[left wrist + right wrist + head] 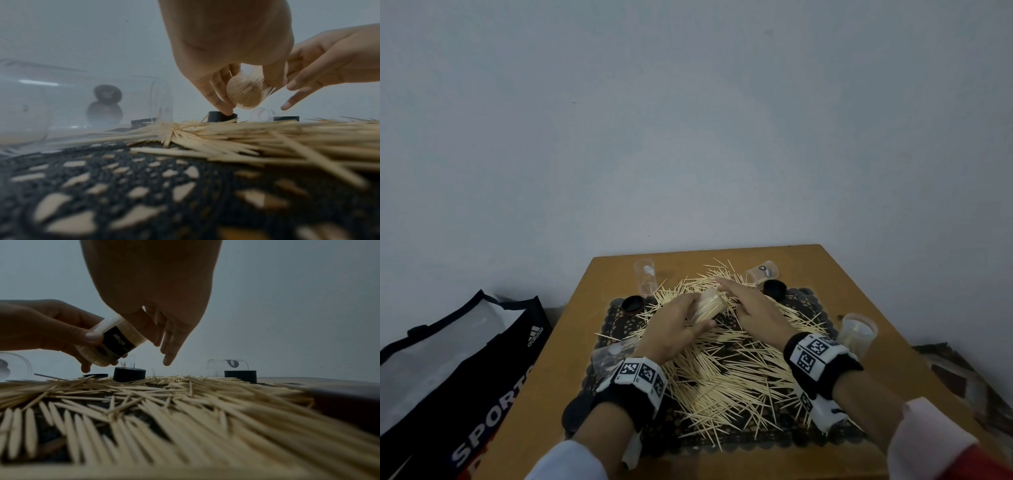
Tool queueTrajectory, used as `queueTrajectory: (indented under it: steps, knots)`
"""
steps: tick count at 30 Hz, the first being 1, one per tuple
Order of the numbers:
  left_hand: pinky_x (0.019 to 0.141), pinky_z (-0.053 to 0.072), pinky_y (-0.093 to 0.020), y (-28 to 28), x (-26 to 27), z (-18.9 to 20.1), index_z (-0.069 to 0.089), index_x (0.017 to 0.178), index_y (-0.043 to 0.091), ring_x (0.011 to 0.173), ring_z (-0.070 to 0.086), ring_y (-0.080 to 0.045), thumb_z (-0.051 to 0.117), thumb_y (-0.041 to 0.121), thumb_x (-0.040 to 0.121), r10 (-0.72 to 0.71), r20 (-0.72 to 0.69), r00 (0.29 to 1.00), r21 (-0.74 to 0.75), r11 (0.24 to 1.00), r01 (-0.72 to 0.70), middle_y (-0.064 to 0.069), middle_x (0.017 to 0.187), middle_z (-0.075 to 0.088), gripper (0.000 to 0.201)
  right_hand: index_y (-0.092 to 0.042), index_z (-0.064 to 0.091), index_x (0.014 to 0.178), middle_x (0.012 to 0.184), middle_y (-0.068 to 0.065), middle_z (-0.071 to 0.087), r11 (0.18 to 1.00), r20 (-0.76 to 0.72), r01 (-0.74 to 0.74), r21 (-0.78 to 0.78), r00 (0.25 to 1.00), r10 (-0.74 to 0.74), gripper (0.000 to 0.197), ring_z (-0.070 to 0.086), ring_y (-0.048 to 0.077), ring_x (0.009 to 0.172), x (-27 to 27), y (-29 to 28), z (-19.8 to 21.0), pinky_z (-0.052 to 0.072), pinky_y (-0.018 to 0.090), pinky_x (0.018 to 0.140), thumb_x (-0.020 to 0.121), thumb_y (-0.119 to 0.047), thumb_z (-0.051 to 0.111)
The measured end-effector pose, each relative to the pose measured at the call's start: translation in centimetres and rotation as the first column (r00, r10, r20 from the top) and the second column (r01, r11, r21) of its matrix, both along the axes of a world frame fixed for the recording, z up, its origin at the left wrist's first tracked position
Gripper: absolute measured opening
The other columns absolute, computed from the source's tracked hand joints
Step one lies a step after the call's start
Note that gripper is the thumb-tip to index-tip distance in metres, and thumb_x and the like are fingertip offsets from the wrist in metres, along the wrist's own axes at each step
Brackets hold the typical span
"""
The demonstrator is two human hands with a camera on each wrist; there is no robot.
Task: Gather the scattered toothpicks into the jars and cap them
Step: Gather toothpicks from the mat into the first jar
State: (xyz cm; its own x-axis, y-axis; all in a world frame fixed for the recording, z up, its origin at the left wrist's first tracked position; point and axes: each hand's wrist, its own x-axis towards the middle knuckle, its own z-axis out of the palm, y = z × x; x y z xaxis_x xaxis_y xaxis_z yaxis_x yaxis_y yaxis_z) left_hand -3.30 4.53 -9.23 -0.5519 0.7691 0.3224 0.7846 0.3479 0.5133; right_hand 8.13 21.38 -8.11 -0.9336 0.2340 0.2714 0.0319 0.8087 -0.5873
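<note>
1. Wooden square table (835,284) under a black lace mat (726,435), strewn with loose pale wooden toothpicks (726,373).
2. Left hand (671,329) grips a tilted clear plastic jar packed with toothpicks (709,305) above the pile's far part.
3. Right hand (753,308), fingers straight, touches its mouth.
4. Upright clear jar at near right (858,334) holds few.

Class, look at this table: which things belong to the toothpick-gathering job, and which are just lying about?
Belongs to the job:
left hand holding the full jar
right hand
loose toothpicks
empty jars
tipped jar
black caps

Just lying about:
sports bag
lace mat
table
</note>
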Motion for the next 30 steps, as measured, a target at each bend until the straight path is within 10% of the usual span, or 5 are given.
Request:
queueTrajectory:
  steps: [3, 6, 14, 19, 30]
  knots:
    - [0.087, 0.049, -0.033, -0.01, 0.15, 0.11, 0.05, 0.134, 0.013, 0.096, 0.056, -0.014, 0.065, 0.051, 0.087, -0.007, 0.0, 1.0, 0.013, 1.0, 0.007, 0.0, 0.115, 0.061, 0.062, -0.03, 0.039, 0.145, 0.13, -0.002, 0.059, 1.0, -0.006, 0.029, 0.006, 1.0, -0.029, 0.063, 0.058, 0.005, 0.098, -0.11, 0.15, -0.1, 0.05, 0.027, 0.08, 0.09, 0.003, 0.043]
    - [0.086, 0.049, -0.032, -0.01, 0.08, 0.06, 0.05, 0.135, 0.013, 0.097, 0.057, -0.013, 0.065, 0.052, 0.087, -0.024, -0.002, 1.0, 0.022, 0.999, 0.024, 0.001, 0.115, 0.061, 0.063, -0.026, 0.043, 0.143, 0.126, -0.003, 0.06, 0.998, -0.011, 0.052, 0.035, 0.999, -0.052, 0.055, 0.046, -0.01, 0.072, -0.17, 0.13, -0.2, 0.035, 0.011, 0.061, 0.094, -0.001, 0.043]
    - [0.082, 0.051, -0.029, -0.03, -0.2, -0.32, 0.05, 0.135, 0.015, 0.092, 0.057, -0.011, 0.065, 0.056, 0.085, -0.059, 0.019, 0.998, 0.032, 0.998, 0.059, 0.003, 0.112, 0.061, 0.066, -0.022, 0.062, 0.121, 0.081, -0.015, 0.062, 0.996, -0.187, 0.088, 0.027, 0.979, -0.082, 0.026, 0.052, -0.001, 0.06, -0.4, 0.26, -0.17, 0.037, 0.015, 0.053, 0.1, -0.02, 0.048]
    - [0.079, 0.052, -0.029, -0.07, -0.11, -0.21, 0.05, 0.135, 0.013, 0.093, 0.058, -0.014, 0.066, 0.053, 0.085, -0.096, 0.032, 0.995, 0.029, 0.995, 0.095, 0.002, 0.111, 0.06, 0.066, -0.015, 0.068, 0.104, 0.095, -0.007, 0.067, 0.997, -0.27, 0.064, 0.047, 0.962, -0.049, 0.013, 0.061, 0.005, 0.085, -0.25, 0.24, 0.33, 0.053, 0.027, 0.075, 0.094, -0.017, 0.059]
    - [0.072, 0.052, -0.023, -0.11, 0.05, -0.05, 0.053, 0.131, 0.013, 0.088, 0.061, -0.013, 0.062, 0.065, 0.079, -0.15, 0.012, 0.989, -0.027, 0.988, 0.15, 0.004, 0.106, 0.062, 0.074, -0.016, 0.069, 0.096, 0.089, -0.009, 0.068, 0.999, -0.365, 0.015, 0.048, 0.931, 0.004, 0.011, 0.064, 0.004, 0.083, -0.29, 0.38, 0.21, 0.055, 0.029, 0.072, 0.086, -0.013, 0.069]
